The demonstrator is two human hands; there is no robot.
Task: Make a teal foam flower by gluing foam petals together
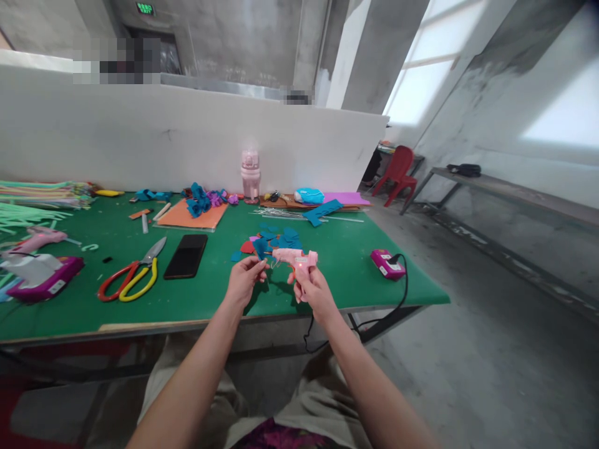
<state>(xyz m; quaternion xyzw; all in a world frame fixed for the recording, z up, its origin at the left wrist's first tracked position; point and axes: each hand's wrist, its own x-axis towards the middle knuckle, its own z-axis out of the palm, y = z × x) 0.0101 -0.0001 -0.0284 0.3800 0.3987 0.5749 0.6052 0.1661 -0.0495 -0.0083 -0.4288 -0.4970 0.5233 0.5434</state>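
My right hand (309, 287) grips a pink glue gun (296, 259) by its handle, nozzle pointing left; a red light glows on it. My left hand (244, 279) pinches a small blue felt piece (260, 248) just at the nozzle tip. Both hands hover over the near edge of the green table (210, 293). Right behind them lies a small heap of blue felt cutouts (281, 238) with a red one (247, 247) among them.
A black phone (186, 255) and red-and-yellow scissors (133, 274) lie to the left. A magenta box (387, 262) with a black cable sits at the right. An orange sheet (191, 216), pink bottle (250, 176), another pink glue gun (40, 238) and green sticks (28, 206) stand farther back.
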